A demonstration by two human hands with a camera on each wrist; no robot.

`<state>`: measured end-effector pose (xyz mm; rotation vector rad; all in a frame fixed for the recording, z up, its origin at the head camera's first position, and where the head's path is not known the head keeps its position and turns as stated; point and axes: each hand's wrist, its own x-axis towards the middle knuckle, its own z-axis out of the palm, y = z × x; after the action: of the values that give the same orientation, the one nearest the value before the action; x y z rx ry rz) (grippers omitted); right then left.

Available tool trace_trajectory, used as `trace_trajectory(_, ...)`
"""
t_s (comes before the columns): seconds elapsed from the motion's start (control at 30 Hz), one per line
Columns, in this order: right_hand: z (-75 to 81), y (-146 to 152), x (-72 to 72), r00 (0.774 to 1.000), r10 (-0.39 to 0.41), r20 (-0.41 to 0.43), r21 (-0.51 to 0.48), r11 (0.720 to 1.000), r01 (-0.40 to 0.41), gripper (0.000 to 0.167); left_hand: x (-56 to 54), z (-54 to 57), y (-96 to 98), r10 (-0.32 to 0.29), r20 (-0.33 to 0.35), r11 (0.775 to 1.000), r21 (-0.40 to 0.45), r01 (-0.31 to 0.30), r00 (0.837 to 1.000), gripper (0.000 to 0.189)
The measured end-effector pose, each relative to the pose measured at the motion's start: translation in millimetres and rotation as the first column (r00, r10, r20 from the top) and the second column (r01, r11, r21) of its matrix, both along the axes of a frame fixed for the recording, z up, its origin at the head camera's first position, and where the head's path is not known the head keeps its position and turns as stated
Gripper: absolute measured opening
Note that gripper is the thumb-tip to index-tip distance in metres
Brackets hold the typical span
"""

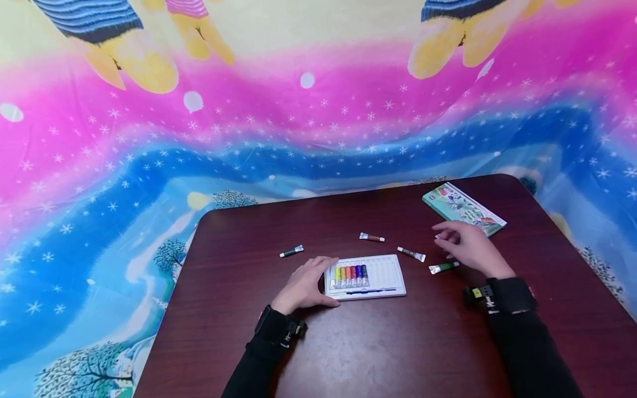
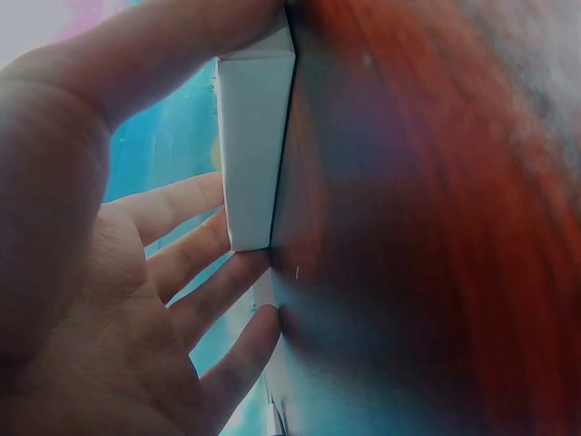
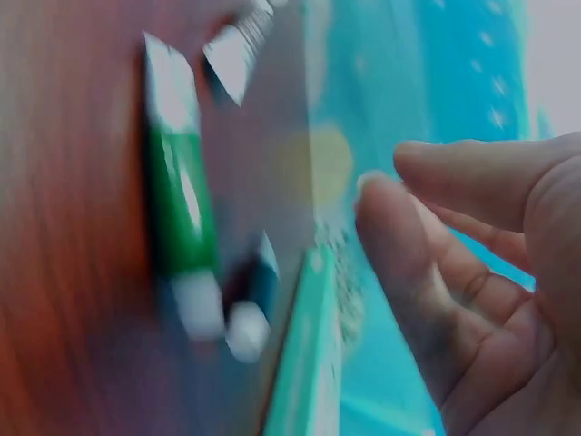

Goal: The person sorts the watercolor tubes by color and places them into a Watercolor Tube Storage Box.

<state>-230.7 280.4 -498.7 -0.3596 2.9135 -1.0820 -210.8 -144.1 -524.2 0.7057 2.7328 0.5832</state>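
My left hand (image 1: 307, 282) holds the left end of a white tray of paint tubes (image 1: 388, 276), thumb at the front edge and fingers at the back. Several coloured tubes (image 1: 350, 275) lie side by side in the tray's left part, a blue paintbrush (image 1: 370, 291) along its front. My right hand (image 1: 470, 249) hovers near a green paint tube (image 1: 443, 268), its thumb and index finger bent toward each other with nothing seen between them. Past the green tube, a blurred dark teal tube with a white cap (image 3: 263, 277) shows in the right wrist view.
Two brown tubes (image 1: 372, 237) (image 1: 411, 254) lie behind and right of the tray, and a dark green tube (image 1: 291, 251) at its back left. A green illustrated box (image 1: 463, 204) lies at the back right of the dark wooden table (image 1: 398, 348). Behind hangs a patterned cloth (image 1: 308, 121).
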Motion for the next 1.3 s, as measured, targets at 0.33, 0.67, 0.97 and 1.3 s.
trace_trajectory(0.33,2.8,42.0,3.2,0.998,-0.049,0.051,0.084,0.996,0.044,0.026,-0.7,-2.7,-2.4,-0.005,-0.008,1.0,-0.002,0.005,1.0,0.105)
trace_trajectory(0.67,-16.1,43.0,-3.5,0.994,-0.079,0.079,0.169,0.984,0.065,0.032,0.0,-2.0,-2.3,-0.005,-0.008,1.0,-0.004,0.005,1.0,0.104)
trace_trajectory(0.97,-27.4,35.2,-6.7,0.987,-0.108,0.116,0.183,0.979,0.085,0.02,-0.6,-2.4,-0.7,-0.011,-0.006,1.0,-0.001,0.011,1.0,0.105)
trace_trajectory(1.3,-23.6,32.8,-6.1,0.99,-0.053,0.132,0.14,0.99,0.035,0.022,-1.1,-1.7,-0.8,-0.011,-0.005,1.0,0.004,0.012,1.0,0.105)
